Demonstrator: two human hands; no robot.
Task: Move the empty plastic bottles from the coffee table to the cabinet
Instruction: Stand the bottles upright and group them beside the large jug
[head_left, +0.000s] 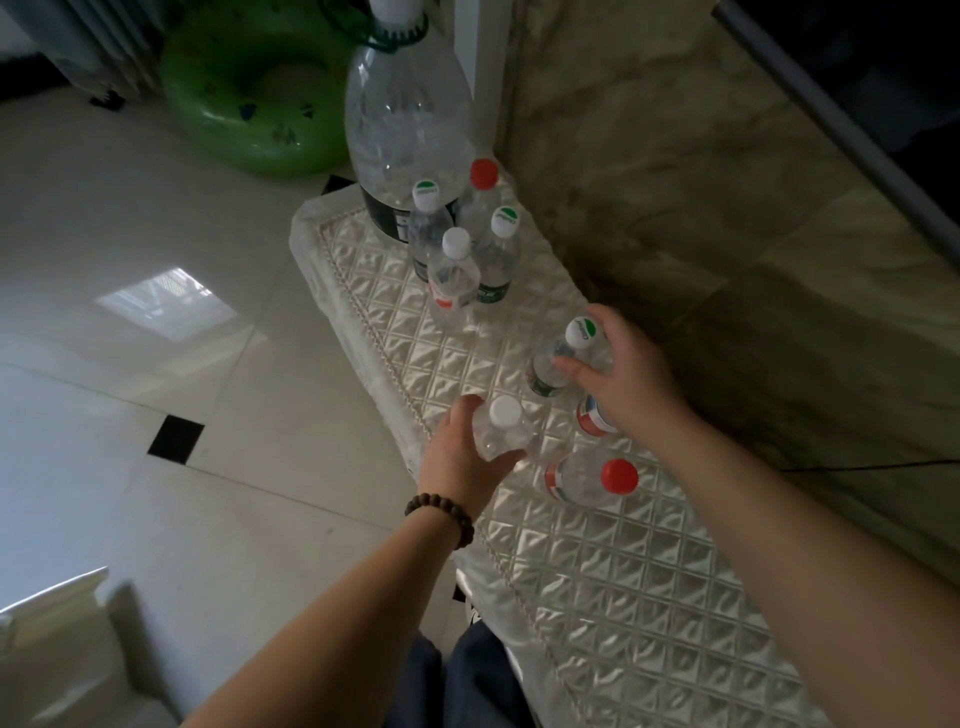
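Note:
Clear plastic bottles stand on a cabinet top (623, 597) covered with a quilted white cloth. My left hand (452, 462) is wrapped around a small white-capped bottle (501, 431) at the cloth's left edge. My right hand (631, 382) is cupped around a small green-and-white-capped bottle (558, 364), thumb across its front and fingers behind it. A red-labelled bottle (592, 418) is partly hidden under that hand. A red-capped bottle (589, 478) stands between my two arms. Further back are several small bottles (467, 254) and one large bottle (405, 119).
A marble wall (727, 182) runs along the cabinet's right side. A green inflatable ring (244, 93) lies on the tiled floor (156, 260) behind the cabinet. A pale piece of furniture (67, 649) is at the lower left.

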